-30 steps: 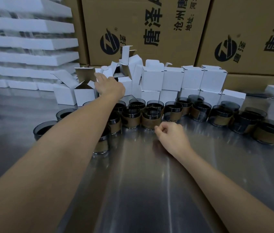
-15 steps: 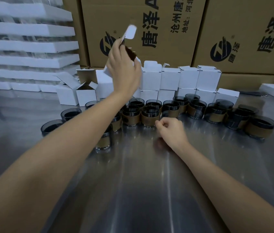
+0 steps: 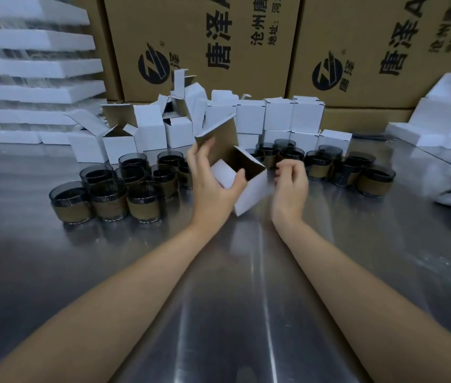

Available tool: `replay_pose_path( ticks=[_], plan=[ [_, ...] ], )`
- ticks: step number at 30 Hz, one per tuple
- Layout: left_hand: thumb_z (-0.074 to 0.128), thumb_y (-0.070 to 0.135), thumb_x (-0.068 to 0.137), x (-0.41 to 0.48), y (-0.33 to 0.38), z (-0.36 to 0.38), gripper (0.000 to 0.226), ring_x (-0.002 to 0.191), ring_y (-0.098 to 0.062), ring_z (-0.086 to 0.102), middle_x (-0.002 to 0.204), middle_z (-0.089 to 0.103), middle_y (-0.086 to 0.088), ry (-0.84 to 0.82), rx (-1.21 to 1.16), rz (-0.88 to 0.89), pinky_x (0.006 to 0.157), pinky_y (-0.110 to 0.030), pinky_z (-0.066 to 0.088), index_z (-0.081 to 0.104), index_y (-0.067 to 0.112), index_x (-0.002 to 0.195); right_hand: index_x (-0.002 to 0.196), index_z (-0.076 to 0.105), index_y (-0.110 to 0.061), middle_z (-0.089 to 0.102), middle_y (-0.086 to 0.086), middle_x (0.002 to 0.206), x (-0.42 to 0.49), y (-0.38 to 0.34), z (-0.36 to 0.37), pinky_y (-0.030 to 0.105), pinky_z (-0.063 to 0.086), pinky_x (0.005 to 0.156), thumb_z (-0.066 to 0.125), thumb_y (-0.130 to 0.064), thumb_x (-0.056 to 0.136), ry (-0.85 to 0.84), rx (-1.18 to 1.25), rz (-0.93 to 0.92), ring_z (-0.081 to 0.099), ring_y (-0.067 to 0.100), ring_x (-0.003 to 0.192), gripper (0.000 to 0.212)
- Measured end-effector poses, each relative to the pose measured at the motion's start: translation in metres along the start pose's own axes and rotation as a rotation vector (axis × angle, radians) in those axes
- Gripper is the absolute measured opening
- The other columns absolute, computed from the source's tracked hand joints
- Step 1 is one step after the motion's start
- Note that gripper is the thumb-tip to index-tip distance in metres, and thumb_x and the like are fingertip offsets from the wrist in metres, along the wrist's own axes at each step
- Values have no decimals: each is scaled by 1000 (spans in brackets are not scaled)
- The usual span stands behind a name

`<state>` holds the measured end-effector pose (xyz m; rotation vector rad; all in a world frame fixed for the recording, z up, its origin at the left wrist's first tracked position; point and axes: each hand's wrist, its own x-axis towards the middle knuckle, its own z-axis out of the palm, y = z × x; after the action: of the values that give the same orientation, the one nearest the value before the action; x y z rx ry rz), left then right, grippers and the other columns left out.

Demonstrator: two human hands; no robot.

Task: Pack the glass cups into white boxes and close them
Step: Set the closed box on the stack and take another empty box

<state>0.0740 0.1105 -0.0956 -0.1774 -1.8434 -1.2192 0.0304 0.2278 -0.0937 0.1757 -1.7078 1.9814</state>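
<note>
Over the table (image 3: 232, 313), my left hand (image 3: 213, 189) grips the open box (image 3: 252, 192) by its walls. It's light and crushable, I'd say. My right hand (image 3: 290, 189) is curled beside it, empty.

**Forearms converging; left grip holding, right grip curled**

The bare left forearm (image 3: 108, 294) and right forearm (image 3: 370, 286) reach forward from the lower corners and converge toward the middle. The left grip (image 3: 213, 189) clasps an open white box (image 3: 252, 194), with the thumb hooked over its near rim and the fingers raised along the upright flap. The right grip (image 3: 290, 186) stands just beside the box's right side, wrist straight, fingers curled inward on nothing visible. Contact with the box cannot be determined.
</note>
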Motion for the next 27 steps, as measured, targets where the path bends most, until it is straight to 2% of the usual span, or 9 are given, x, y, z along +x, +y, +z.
replay_pose_path(
  ticks=[3, 8, 13, 17, 19, 21, 22, 24, 27],
  plan=[
    [66, 29, 82, 1, -1, 0, 66, 126, 2, 38, 136, 37, 4, -61, -23, -42, 109, -23, 37, 39, 10, 139, 97, 56, -14, 58, -1, 94, -2, -1, 1, 22, 43, 81, 51, -23, 97, -175, -1, -90, 54, 9, 85, 10],
    [55, 31, 87, 1, -5, 0, 48, 117, 20, 37, 129, 43, 16, -57, -106, -116, 97, -8, 34, 44, 18, 132, 101, 62, -16, 59, 1, 104, -10, 1, 4, 18, 45, 86, 67, -23, 90, -329, -110, -206, 57, 7, 97, 14],
    [38, 15, 97, 2, -3, -1, 13, 123, -12, 52, 135, 53, -9, 76, -204, -181, 100, -19, 42, 45, 14, 107, 105, 60, -15, 60, -2, 101, -4, 2, 2, 10, 40, 74, 59, -15, 94, -213, -157, -177, 52, -1, 79, 11],
    [32, 2, 99, 7, -6, -1, 21, 119, -15, 56, 123, 59, -4, 151, -228, -321, 104, -36, 43, 51, 11, 104, 117, 57, -16, 56, -4, 106, -5, 1, 3, 6, 39, 73, 50, -7, 94, -159, -181, -160, 50, -9, 81, 27],
    [32, 3, 99, 8, -8, -1, 29, 113, -14, 57, 116, 61, -1, 157, -193, -388, 99, -32, 45, 57, 6, 114, 117, 61, -15, 58, 0, 112, -3, 1, 3, 14, 46, 83, 46, -5, 94, -140, -193, -133, 53, -6, 92, 29],
    [32, 6, 100, 8, -10, -2, 35, 113, -18, 55, 120, 61, -3, 101, -83, -404, 98, -28, 42, 58, 7, 123, 116, 65, -14, 59, -3, 114, 0, 0, 3, 37, 53, 89, 45, -8, 96, -107, -197, -48, 60, 14, 97, 30],
    [32, 7, 101, 8, -10, -2, 37, 116, -20, 54, 125, 61, -5, 77, -39, -410, 101, -29, 41, 58, 8, 126, 120, 66, -13, 60, -5, 113, 1, 0, 2, 39, 55, 83, 45, -9, 96, -95, -195, -11, 62, 20, 94, 32],
    [31, 8, 101, 8, -10, -2, 39, 121, -20, 53, 131, 60, -7, 54, 13, -436, 105, -28, 38, 58, 8, 130, 129, 62, -12, 67, -3, 104, 4, 2, 0, 23, 56, 59, 47, -9, 95, -92, -159, 32, 59, 21, 76, 36],
    [30, 10, 101, 8, -12, -2, 42, 125, -16, 51, 135, 59, -5, 16, 84, -477, 95, -8, 32, 58, 9, 133, 134, 57, -10, 69, 3, 75, 6, 4, -3, 8, 43, 44, 49, -9, 95, -88, -130, 77, 50, 25, 64, 40]
  ],
)
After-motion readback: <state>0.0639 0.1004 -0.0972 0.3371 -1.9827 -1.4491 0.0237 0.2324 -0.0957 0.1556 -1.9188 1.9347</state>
